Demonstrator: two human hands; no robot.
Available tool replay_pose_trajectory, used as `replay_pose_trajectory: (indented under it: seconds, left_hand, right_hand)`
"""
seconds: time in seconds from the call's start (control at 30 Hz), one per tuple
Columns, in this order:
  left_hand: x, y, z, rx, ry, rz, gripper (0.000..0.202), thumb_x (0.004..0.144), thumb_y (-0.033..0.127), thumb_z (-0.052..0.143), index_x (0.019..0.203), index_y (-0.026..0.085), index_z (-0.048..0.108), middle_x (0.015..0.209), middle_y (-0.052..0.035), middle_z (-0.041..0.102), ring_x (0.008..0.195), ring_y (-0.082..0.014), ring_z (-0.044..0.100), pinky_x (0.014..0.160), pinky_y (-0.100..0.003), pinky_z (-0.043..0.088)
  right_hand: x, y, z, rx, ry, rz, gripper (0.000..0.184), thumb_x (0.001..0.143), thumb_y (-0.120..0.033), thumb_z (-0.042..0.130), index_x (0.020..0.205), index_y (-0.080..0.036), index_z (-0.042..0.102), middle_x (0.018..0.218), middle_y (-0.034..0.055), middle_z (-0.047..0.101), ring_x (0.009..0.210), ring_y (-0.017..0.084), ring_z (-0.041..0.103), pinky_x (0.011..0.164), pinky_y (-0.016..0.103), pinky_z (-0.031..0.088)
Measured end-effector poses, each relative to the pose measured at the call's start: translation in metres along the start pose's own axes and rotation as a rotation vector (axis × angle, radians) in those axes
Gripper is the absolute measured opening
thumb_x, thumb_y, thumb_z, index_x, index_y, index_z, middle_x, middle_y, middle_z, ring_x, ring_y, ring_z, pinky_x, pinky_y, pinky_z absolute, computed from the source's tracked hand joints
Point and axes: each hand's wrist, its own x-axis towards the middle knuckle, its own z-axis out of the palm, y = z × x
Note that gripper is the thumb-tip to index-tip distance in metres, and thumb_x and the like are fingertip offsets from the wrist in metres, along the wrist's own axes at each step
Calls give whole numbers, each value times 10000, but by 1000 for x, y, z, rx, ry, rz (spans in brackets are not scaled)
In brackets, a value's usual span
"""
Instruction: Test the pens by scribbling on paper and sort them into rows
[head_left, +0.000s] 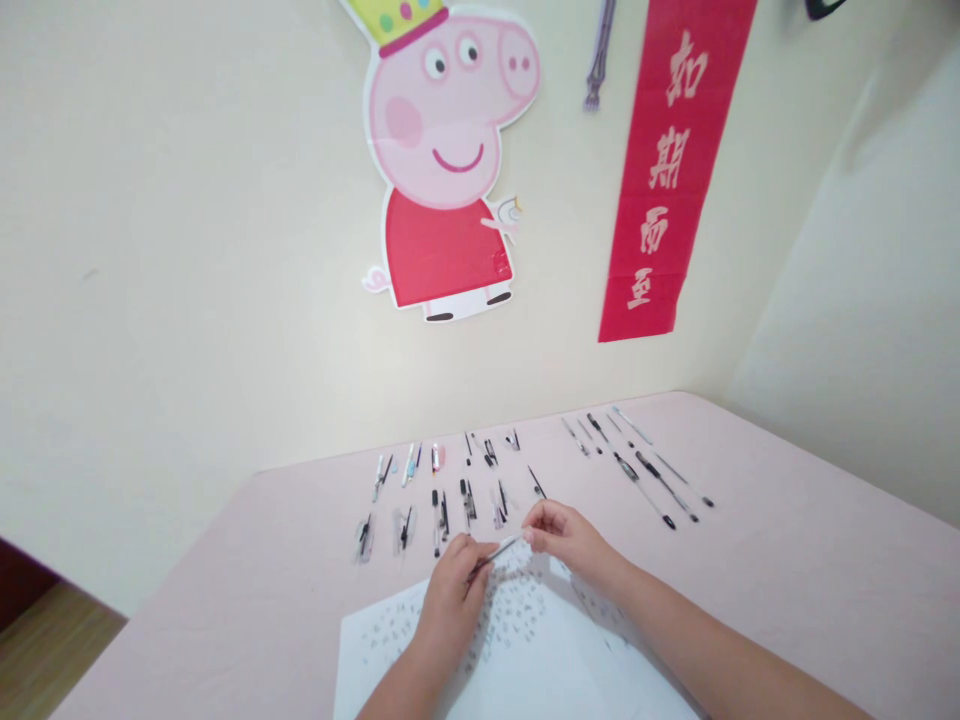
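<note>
A thin dark pen, perhaps only its inner part, slants up to the right above the paper. My left hand is closed round its lower end. At the upper end, the thumb and fingers of my right hand are pinched together; any small part between them is too small to make out. White sheets of paper covered with small dark handwritten marks lie under both hands. Just beyond my right hand rests a dark pen piece.
Several groups of pen parts lie in two rows on the pink table. More pens and slim rods lie at the right. Behind the table stands a wall with a cartoon pig cutout and a red banner.
</note>
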Motion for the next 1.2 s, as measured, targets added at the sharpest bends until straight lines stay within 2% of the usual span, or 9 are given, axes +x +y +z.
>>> replay_pose_trajectory:
  seconds: [0.2,0.37,0.47,0.57,0.7,0.8,0.93,1.07,1.2]
  left_hand:
    - [2,-1,0,-18,1,-27,234,850,251,490,977,199,679,852,-78,627,833,-216,583,761,-345,452]
    - [3,-3,2,-109,83,-160,221,829,330,498,909,191,651,882,-84,666,846,-231,609,770,-359,465]
    - [3,-2,2,-197,130,-254,262,802,395,520,909,180,626,813,-70,681,782,-231,630,736,-361,477]
    - [3,-1,2,-283,141,-274,293,781,452,551,882,185,614,745,-49,683,752,-223,634,725,-355,476]
    - [3,-3,3,-472,157,-301,336,766,500,588,878,184,582,782,-61,697,788,-204,634,749,-340,469]
    - [5,-4,4,-617,130,-361,365,735,535,621,828,198,515,769,-41,694,652,-143,593,626,-274,448]
    - [7,-1,4,-684,83,-432,435,671,577,663,736,203,450,700,0,663,480,-71,462,485,-206,353]
    - [8,-3,7,-665,75,-437,474,614,613,685,689,187,492,675,-4,627,527,-86,509,499,-210,387]
    - [8,-14,11,-677,69,-452,482,576,607,716,738,177,571,667,-8,613,578,-113,554,535,-231,433]
  right_hand:
    - [1,1,1,45,9,-3,399,638,-491,752,798,-164,588,676,-23,558,630,116,512,620,259,393]
    - [0,2,5,85,-19,26,465,593,-456,783,919,-181,596,718,-21,567,659,125,539,642,269,409]
    - [-3,1,10,25,-62,24,388,641,-431,752,894,-179,602,700,-18,572,624,118,524,613,265,401]
    - [-7,-3,15,-86,-77,1,280,683,-393,713,832,-178,613,685,-9,581,626,122,514,601,261,400]
    - [-12,-11,21,-233,-97,-30,144,724,-304,650,785,-177,623,665,-8,580,621,125,512,608,257,398]
    - [-15,-15,26,-326,-103,-24,74,728,-228,607,773,-176,634,653,-10,577,610,126,509,593,244,386]
    - [-20,-19,31,-496,-89,-23,89,709,-171,601,777,-178,658,703,4,609,617,125,515,574,231,373]
    - [-22,-17,35,-539,-97,-41,84,702,-173,612,768,-189,661,716,-3,626,598,116,514,569,223,373]
    - [-22,-13,36,-506,-48,-27,87,679,-150,613,750,-190,645,651,-24,596,559,105,486,541,212,357]
